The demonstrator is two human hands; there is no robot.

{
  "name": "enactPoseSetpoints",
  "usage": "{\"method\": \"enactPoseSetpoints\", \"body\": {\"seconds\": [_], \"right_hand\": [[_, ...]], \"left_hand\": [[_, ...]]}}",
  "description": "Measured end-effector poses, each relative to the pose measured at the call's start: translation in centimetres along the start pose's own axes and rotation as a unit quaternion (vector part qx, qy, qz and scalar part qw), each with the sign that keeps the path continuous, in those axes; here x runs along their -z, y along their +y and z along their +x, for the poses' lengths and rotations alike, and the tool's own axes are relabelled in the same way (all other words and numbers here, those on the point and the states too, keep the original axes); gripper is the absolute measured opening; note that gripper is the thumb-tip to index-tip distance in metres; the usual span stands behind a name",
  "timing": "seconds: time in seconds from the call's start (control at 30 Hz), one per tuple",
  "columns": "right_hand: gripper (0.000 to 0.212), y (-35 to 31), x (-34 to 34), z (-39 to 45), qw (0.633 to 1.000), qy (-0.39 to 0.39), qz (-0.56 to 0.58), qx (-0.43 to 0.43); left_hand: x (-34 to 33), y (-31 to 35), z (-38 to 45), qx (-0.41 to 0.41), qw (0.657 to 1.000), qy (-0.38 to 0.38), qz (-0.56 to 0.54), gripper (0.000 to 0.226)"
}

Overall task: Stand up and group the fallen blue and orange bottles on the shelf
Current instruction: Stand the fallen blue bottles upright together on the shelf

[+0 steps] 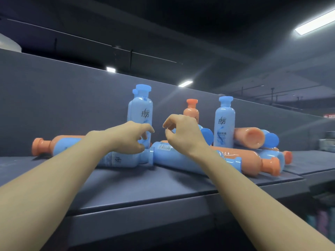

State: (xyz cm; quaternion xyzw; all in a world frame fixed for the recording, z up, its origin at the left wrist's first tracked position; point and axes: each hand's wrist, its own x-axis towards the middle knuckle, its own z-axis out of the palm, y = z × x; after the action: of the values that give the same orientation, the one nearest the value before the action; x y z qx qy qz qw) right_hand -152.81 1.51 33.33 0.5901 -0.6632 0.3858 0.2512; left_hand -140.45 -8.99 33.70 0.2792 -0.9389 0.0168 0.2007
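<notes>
Blue and orange bottles lie in a heap on the grey shelf (163, 185). Upright are a blue bottle (140, 109) at the left with another close behind it, an orange bottle (191, 111) at the back, and a blue bottle (224, 122) at the right. A fallen blue bottle (181, 158) lies in front, an orange one (253, 162) beside it, another orange one (47, 144) far left. My left hand (126, 138) hovers with loosely curled fingers in front of the left upright bottle's base, holding nothing. My right hand (183, 133) hangs above the fallen blue bottle, fingers loosely curled and empty.
A grey back panel (63, 105) rises behind the bottles. The shelf's front edge (145, 211) runs across below my forearms. More fallen bottles (253, 137) are stacked at the right. Dim shelving with goods (326, 144) sits at the far right.
</notes>
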Motion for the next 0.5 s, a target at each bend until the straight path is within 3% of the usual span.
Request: {"method": "enactPoseSetpoints", "body": {"seconds": [0.2,0.5], "right_hand": [[0.026,0.2,0.9,0.6,0.999,-0.025,-0.041,0.02],[0.029,2.2,4.1,2.4,0.993,-0.085,-0.068,0.049]], "left_hand": [[-0.2,0.7,0.2,-0.015,0.999,0.026,0.014,0.052],[-0.2,3.1,0.6,-0.035,0.99,0.137,0.0,0.04]]}}
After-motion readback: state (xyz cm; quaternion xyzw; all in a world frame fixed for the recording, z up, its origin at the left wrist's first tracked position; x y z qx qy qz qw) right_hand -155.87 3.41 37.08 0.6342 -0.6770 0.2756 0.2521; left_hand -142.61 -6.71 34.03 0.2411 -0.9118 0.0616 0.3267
